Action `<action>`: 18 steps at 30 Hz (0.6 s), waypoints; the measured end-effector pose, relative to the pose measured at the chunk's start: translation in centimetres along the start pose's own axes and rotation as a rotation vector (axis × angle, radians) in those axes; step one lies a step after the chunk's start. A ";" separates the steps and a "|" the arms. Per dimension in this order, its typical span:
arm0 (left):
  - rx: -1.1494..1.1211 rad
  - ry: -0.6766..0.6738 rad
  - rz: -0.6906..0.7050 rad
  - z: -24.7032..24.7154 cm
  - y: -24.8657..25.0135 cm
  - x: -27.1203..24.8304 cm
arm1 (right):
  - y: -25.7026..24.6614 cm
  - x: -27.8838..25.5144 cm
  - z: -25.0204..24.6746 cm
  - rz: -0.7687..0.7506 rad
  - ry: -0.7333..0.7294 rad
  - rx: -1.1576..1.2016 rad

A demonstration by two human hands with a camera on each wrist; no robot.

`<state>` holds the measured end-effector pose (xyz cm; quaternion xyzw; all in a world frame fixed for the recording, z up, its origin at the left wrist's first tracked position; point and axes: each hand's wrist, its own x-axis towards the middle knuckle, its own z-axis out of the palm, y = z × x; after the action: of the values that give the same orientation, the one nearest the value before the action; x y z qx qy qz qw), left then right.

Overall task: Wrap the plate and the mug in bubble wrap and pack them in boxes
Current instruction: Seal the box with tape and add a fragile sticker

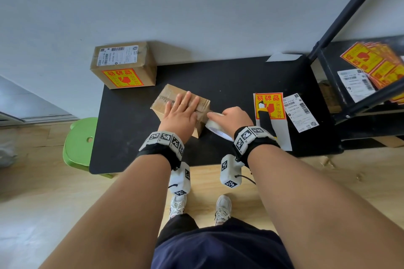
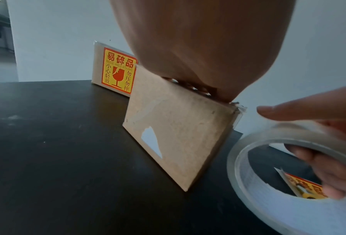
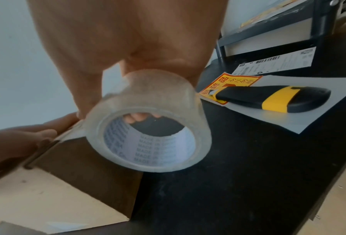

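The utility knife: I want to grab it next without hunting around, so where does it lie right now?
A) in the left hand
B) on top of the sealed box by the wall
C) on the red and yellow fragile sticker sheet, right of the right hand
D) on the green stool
C: the black and yellow utility knife lies across the fragile sticker sheet on the table, beside the right hand.

A small box (image 1: 170, 98) lies mid-table (image 1: 229, 76), a larger box (image 1: 124, 65) behind-left, a knife (image 1: 265, 119) to the right.
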<state>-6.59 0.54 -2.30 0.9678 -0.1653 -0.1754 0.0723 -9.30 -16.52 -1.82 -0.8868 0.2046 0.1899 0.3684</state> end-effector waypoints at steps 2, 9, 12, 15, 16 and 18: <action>-0.022 0.010 -0.045 0.3 0.4 -0.1 | 0.6 -0.1 -0.4 -0.023 0.008 0.052; -0.075 0.139 -0.185 1.8 2.0 -0.8 | 0.1 1.5 -0.6 -0.111 0.013 -0.190; -0.061 0.193 -0.255 2.0 2.6 -1.1 | -0.1 2.2 -0.6 -0.150 0.032 -0.408; -0.054 0.250 -0.298 2.0 2.9 -1.0 | -0.6 2.8 -0.2 -0.221 0.086 -0.536; -0.050 0.262 -0.308 2.0 2.9 -0.9 | -1.0 3.1 0.0 -0.231 0.091 -0.565; -0.029 0.292 -0.316 2.0 2.9 -0.7 | -1.7 3.5 0.4 -0.248 0.087 -0.618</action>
<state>-8.82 -2.04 -3.37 0.9957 0.0032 -0.0449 0.0812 -5.57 -15.89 -2.74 -0.9820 0.0433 0.1585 0.0935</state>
